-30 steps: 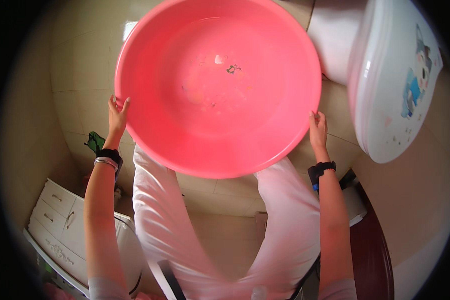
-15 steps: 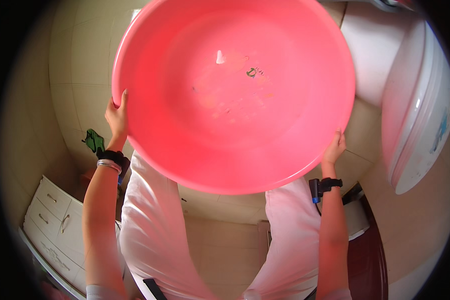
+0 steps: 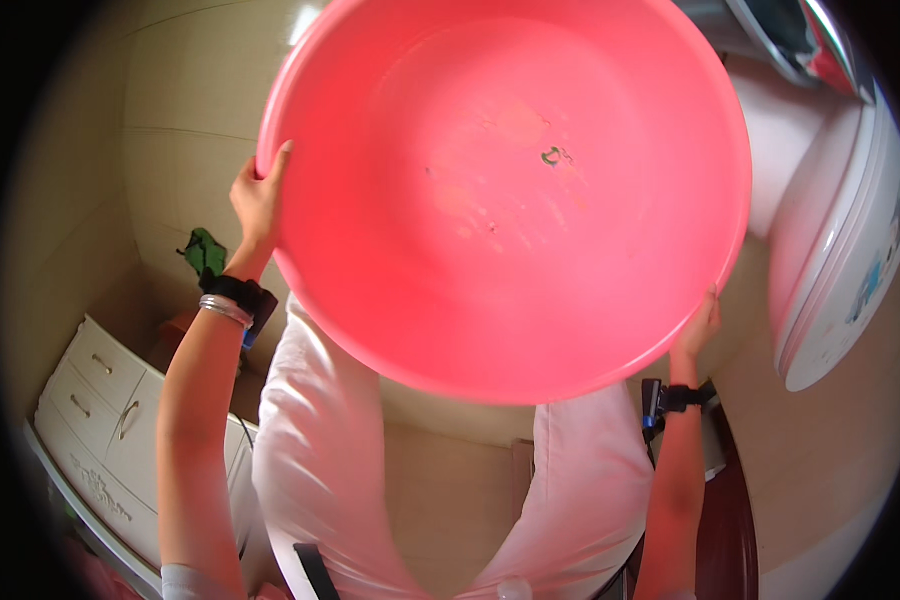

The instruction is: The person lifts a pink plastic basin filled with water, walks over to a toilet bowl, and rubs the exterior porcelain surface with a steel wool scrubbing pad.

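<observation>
A large round pink plastic basin [image 3: 420, 330] fills the upper middle of the view, its inside turned toward me. Worn, faded marks and a small green print show on its bottom. My left hand [image 3: 260, 200] grips the rim on the left, thumb over the edge and fingers behind. On the lower right, my right hand [image 3: 700, 325] holds the rim, most of its fingers hidden behind the basin. Each wrist wears a black strap with a small device; a silver bangle [image 3: 226, 309] is on the left one.
A white toilet [image 3: 840, 250] with a raised lid stands close on the right. Beyond it, a shiny metal-edged object [image 3: 760, 40] shows at the top right. A white cabinet [image 3: 110, 420] with drawers sits at lower left, near a green cloth-like item [image 3: 204, 252]. Something dark red [image 3: 727, 530] lies at lower right.
The basin has shifted right and slightly down in view, with both hands still on its rim. A bright spot on its bottom is gone, and more of the metal-edged object shows.
</observation>
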`<action>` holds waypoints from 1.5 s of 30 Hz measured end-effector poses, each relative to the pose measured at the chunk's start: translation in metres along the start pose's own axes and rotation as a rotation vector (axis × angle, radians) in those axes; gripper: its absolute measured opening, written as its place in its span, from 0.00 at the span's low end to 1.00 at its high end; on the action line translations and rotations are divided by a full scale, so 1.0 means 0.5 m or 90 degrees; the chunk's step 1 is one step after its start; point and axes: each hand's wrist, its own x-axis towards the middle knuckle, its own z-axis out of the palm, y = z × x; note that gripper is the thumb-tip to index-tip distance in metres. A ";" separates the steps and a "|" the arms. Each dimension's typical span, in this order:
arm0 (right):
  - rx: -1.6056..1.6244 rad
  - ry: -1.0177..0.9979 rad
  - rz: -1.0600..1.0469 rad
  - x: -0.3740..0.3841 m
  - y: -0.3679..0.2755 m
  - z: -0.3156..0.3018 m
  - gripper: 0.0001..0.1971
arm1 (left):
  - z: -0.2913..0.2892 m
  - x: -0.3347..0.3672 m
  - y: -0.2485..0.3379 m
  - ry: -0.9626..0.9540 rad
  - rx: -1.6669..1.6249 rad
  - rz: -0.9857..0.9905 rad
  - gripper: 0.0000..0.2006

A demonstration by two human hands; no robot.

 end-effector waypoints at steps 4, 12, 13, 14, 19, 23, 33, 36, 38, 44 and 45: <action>0.003 -0.014 -0.027 -0.072 -0.035 0.017 0.17 | -0.083 0.023 -0.007 -0.007 0.005 -0.001 0.25; 0.013 -0.080 -0.006 -0.282 -0.364 0.125 0.16 | -0.429 0.200 0.137 -0.040 -0.004 -0.015 0.25; 0.019 -0.090 -0.021 -0.310 -0.388 0.142 0.16 | -0.471 0.220 0.137 -0.039 -0.008 0.003 0.25; 0.024 -0.087 -0.020 -0.328 -0.402 0.159 0.16 | -0.498 0.231 0.134 -0.040 -0.009 0.000 0.25; 0.053 -0.112 -0.010 -0.522 -0.580 0.290 0.15 | -0.734 0.377 0.145 -0.046 0.030 -0.017 0.25; 0.036 -0.088 0.011 -0.657 -0.724 0.411 0.15 | -0.910 0.491 0.147 -0.087 0.000 -0.033 0.26; -0.014 -0.199 -0.006 -0.628 -0.859 0.774 0.17 | -1.084 0.721 0.038 0.007 0.034 -0.106 0.27; 0.000 -0.241 -0.008 -0.585 -0.898 0.872 0.18 | -1.088 0.742 0.018 0.066 0.077 -0.112 0.29; -0.032 -0.259 -0.026 -0.562 -0.918 0.939 0.18 | -1.089 0.776 -0.016 0.097 0.083 -0.135 0.30; -0.069 -0.308 -0.088 -0.507 -0.915 1.156 0.18 | -1.025 0.908 -0.145 0.107 0.081 -0.147 0.30; -0.054 -0.330 -0.079 -0.501 -0.901 1.202 0.18 | -0.992 0.935 -0.181 0.098 0.080 -0.152 0.30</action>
